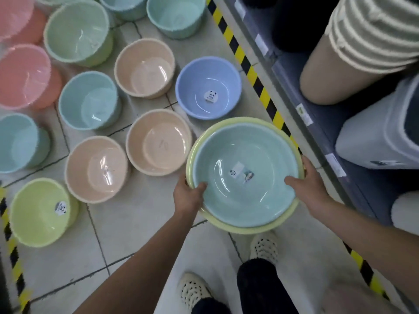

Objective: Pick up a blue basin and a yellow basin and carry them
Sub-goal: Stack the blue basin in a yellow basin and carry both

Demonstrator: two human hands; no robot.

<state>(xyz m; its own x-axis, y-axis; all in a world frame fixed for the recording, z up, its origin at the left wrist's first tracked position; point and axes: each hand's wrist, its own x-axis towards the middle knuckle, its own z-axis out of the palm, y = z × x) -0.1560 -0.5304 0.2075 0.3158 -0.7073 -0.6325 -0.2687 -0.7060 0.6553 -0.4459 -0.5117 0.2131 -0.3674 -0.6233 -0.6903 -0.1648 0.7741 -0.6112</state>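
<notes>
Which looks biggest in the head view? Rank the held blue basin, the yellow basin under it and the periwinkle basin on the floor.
1. yellow basin, its rim showing around the other
2. blue basin nested inside it
3. periwinkle basin, though it sits farther from the camera, so its true size is unsure

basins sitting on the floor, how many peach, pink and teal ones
peach basins: 3
pink basins: 2
teal basins: 4
total: 9
held blue basin left out
</notes>
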